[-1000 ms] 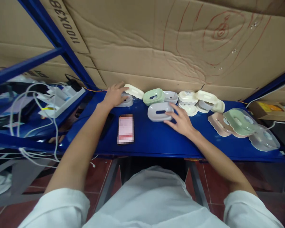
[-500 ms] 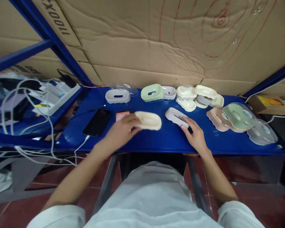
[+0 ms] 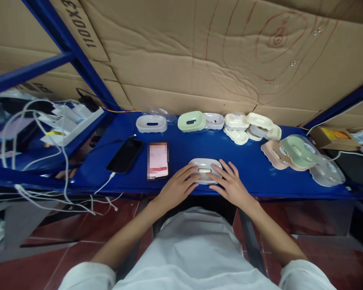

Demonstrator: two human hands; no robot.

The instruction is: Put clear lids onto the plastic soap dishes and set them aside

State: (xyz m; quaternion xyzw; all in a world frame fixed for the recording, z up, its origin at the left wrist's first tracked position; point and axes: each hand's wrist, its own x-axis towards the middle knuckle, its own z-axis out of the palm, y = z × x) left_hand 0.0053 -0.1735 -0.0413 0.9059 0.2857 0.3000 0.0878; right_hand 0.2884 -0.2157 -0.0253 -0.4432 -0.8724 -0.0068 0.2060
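Observation:
A pale grey oval soap dish (image 3: 204, 162) lies at the near edge of the blue table, right in front of me. Cream colour shows through its middle slot. My left hand (image 3: 181, 179) holds its left end, fingers over the rim and thumb at the near side. On the right end rests my right hand (image 3: 230, 183), its fingers somewhat spread over the top and its thumb low. Whatever lies beneath the dish is mostly hidden.
Left of my hands lie a lit phone (image 3: 157, 161) and a dark phone (image 3: 124, 156) on a cable. A green dish (image 3: 192, 121), a lavender dish (image 3: 151, 124) and cream dishes (image 3: 236, 119) line the back. Pink (image 3: 274, 155) and green lidded dishes (image 3: 299, 151) stand right.
My left hand has brought the cream oval piece rightward, and the grey dish has come nearer and left, now between both hands. The lit phone is uncovered.

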